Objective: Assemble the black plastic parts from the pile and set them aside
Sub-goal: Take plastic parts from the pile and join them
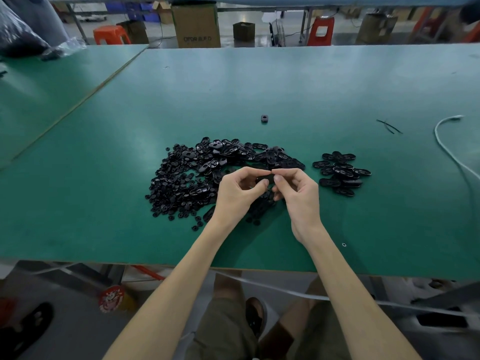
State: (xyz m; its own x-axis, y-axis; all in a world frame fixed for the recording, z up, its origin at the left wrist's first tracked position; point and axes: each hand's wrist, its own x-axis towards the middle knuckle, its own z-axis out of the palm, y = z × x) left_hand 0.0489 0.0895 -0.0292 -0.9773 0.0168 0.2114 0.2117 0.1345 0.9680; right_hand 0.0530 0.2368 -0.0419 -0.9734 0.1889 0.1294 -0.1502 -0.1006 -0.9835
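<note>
Head view: mid-assembly, pinching a small black part [264,180] between left hand [239,190] and right hand [298,193] in narrow grips, just above the pile [187,178] on the green worktop [259,81]. Probably pressing two pieces together; next, likely a firm squeeze, then setting down on the finished heap [340,172] at right.

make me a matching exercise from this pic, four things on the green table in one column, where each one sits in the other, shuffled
Things:
1 large pile of black parts
2 small pile of black parts
3 lone black part
4 white cable

Places:
A alone, beyond the large pile
B near the table's right edge
C just right of the right hand
D beneath and left of the left hand

Pairs: 1-D, 2-C, 3-A, 4-B
</note>
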